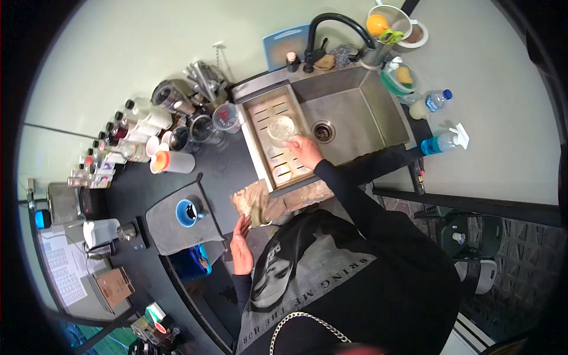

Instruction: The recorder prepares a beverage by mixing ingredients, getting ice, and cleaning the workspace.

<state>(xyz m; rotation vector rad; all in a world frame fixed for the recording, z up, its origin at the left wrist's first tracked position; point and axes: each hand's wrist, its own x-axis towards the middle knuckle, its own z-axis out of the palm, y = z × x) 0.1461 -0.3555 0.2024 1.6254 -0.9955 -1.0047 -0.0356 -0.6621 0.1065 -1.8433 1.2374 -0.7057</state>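
My right hand (pixel 305 152) grips the near edge of a clear round cup (pixel 280 127). The cup is over the slotted metal drain tray (pixel 270 104) on the left side of the stainless steel sink (pixel 372 106). A pale round shape (pixel 282 174), too unclear to name, shows at the tray's near end. My left hand (pixel 242 250) is empty, its palm turned sideways, near the counter's front edge. A brown cloth (pixel 253 199) hangs at the sink's front, just beyond that hand. On a grey mat (pixel 164 230) to its left stands a blue mug (pixel 186 213) with dark contents.
A black faucet (pixel 341 17) arches behind the sink. Several bottles (pixel 146 117) and a clear plastic cup (pixel 226 117) line the back left. At the right stand a spray bottle (pixel 439 143), a plastic bottle (pixel 428 105) and a green tub (pixel 397 86) with a sponge.
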